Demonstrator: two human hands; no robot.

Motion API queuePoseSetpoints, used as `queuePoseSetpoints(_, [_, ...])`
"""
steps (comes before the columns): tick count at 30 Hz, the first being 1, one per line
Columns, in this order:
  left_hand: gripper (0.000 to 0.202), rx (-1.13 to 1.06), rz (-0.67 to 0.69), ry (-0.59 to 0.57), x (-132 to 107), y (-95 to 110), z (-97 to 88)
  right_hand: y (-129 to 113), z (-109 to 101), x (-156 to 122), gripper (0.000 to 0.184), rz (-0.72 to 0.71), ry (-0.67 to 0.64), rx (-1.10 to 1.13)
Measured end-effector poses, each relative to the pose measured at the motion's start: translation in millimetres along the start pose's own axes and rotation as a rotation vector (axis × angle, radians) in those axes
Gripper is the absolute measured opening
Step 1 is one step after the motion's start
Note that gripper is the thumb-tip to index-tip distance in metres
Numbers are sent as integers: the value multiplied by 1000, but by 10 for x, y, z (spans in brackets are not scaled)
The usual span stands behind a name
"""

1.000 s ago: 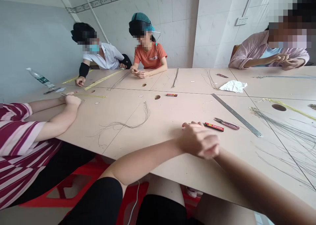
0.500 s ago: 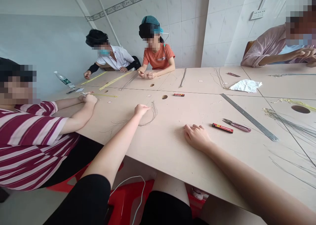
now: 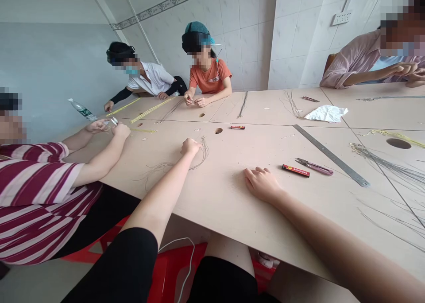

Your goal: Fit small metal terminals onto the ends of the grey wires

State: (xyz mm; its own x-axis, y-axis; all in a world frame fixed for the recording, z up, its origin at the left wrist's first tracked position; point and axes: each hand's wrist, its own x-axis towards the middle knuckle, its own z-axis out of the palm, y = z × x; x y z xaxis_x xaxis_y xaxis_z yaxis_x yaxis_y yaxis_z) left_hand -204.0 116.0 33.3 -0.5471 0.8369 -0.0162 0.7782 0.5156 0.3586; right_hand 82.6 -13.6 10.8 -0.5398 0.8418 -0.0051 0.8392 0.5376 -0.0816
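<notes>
My left hand [image 3: 190, 146] is stretched out over the table, fingers curled together at the near end of a loose bundle of thin grey wires [image 3: 203, 150]. My right hand [image 3: 262, 183] rests on the beige tabletop [image 3: 232, 183], knuckles up and fingers curled under, with nothing visible in it. A small red box [image 3: 295, 170] and a pair of thread snips [image 3: 314, 166] lie a little to the right of that hand.
A long steel ruler [image 3: 330, 155] lies diagonally on the right, with more wire bundles [image 3: 392, 168] beyond it. A person in a striped shirt [image 3: 36, 192] sits close on my left. Other people work at the far side. A crumpled tissue [image 3: 326, 113] and round holes [image 3: 218, 130] mark the table.
A second ago both hands were together in front of me. The left hand has since reached out to the wire bundle, and the right has settled on the table.
</notes>
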Motion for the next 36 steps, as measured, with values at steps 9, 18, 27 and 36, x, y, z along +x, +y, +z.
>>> queuePoseSetpoints(9, [14,230,145,-24,-58,39,-7,16,1,-3,28,-9,-7,19])
queuePoseSetpoints(18, [32,221,170,40,-131,-64,-61,18,5,6,28,-11,-10,48])
queuePoseSetpoints(27, [18,210,99,10,-148,7,-25,27,8,4,29,-22,-4,52])
queuePoseSetpoints(36, [25,285,110,36,-152,114,69,33,-17,-9,28,-27,-3,58])
